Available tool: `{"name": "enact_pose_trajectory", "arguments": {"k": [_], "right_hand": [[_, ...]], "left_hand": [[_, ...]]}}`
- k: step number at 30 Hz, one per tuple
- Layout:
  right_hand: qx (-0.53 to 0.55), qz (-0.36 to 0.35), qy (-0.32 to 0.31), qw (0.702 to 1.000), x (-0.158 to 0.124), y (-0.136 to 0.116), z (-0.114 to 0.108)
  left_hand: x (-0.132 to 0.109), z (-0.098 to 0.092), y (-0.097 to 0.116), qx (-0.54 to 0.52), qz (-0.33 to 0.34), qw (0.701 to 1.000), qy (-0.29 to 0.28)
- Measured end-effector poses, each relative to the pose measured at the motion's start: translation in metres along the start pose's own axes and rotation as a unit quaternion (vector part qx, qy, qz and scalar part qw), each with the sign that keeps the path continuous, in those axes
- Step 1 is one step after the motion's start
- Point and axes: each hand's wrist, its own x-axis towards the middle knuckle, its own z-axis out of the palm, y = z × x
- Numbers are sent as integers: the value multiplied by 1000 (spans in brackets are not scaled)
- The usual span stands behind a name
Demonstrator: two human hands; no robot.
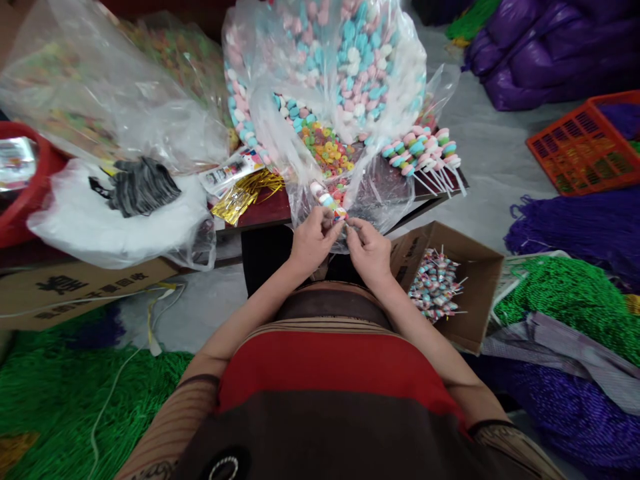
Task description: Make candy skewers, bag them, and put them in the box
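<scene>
A candy skewer [326, 198] with pale, blue and green pieces lies slanted at the table's front edge, a colourful printed wrapper [341, 213] at its lower end. My left hand [314, 241] is closed around the lower part of the skewer, thumb and fingers pressed together. Pinching at the wrapper's end is my right hand [369, 250], its fingertips almost touching the left thumb. The fingers hide the skewer's lowest part. Just beyond the hands, ring-shaped gummies [327, 150] lie in an open clear bag, below pink, blue and white marshmallows [357, 57].
Unwrapped candy skewers [423, 150] lie at the table's right corner. A cardboard box [480, 293] of wrapped skewers stands on the right. Gold twist ties [245, 197], printed wrappers [230, 172] and a red bucket [30, 193] are on the left. An orange crate [583, 150] stands farther right.
</scene>
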Motion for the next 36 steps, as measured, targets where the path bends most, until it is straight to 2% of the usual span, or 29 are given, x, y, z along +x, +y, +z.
{"name": "enact_pose_trajectory", "arguments": {"k": [6, 10, 13, 16, 19, 23, 27, 31, 36], "right_hand": [[-92, -43, 15, 995, -4, 5, 5], [-87, -7, 8, 996, -2, 4, 7], [6, 57, -34, 998, 4, 1, 2], [152, 117, -70, 979, 12, -1, -7], [191, 109, -59, 974, 20, -3, -15], [121, 26, -89, 988, 26, -6, -14], [54, -32, -83, 995, 26, -6, -9], [-1, -59, -76, 995, 24, -6, -6], [-109, -67, -19, 992, 23, -4, -2]], "left_hand": [[1, -2, 1, 28, 17, 999, 1], [0, 0, 2, 38, 17, 998, -50], [1, 1, -1, -1, -22, 997, -71], [3, -1, -5, -67, -64, 994, -60], [5, -5, -3, -101, -73, 990, -66], [8, -9, 4, -120, -90, 985, -82], [8, -9, 6, -101, -76, 988, -93], [5, -5, 5, -94, -69, 989, -88], [3, -2, 3, -136, -102, 981, -89]]}}
